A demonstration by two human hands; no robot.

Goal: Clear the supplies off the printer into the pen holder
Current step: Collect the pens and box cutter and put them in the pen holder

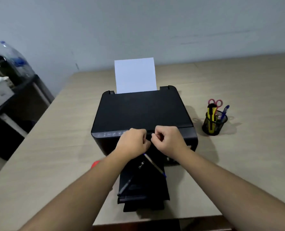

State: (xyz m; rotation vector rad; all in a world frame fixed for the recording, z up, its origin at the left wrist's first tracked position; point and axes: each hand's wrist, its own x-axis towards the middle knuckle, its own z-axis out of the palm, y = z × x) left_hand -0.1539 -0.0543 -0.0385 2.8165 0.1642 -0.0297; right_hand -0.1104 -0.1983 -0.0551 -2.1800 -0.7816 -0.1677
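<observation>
Printer: I see a black inkjet printer (143, 112) mid-desk, its flat lid closed; a white sheet of paper (135, 75) stands upright in the rear feed; the output tray (143, 185) is pulled out toward me.
Left hand: my left hand (133, 142) sits at the printer's front edge, over the control strip; the fingers are curled inward into a loose fist; whether they pinch anything I cannot tell.
Right hand: my right hand (168, 140) is just beside the left, nearly touching it; thumb and forefinger are drawn together as if nipping something small and dark at the front lip, yet the thing itself is too small to make out; the other fingers are curled.
Supplies on the tray: a clear-barrelled pen with a blue cap (155, 165) lies slantwise on the output tray, its upper end under my left wrist; a dark pen (126, 185) lies slantwise at the tray's left side, partly behind my left forearm; a small binder clip (141, 165) rests between them.
Pen holder: a black mesh pen holder (214, 123) stands on the desk (238, 155) to the right of the printer, well apart from it; it holds pink-handled scissors (215, 102), a yellow utility knife (211, 119) and a blue pen (224, 111), all upright or leaning.
Red object: something red (95, 164) peeks out beside my left forearm; I cannot identify it.
</observation>
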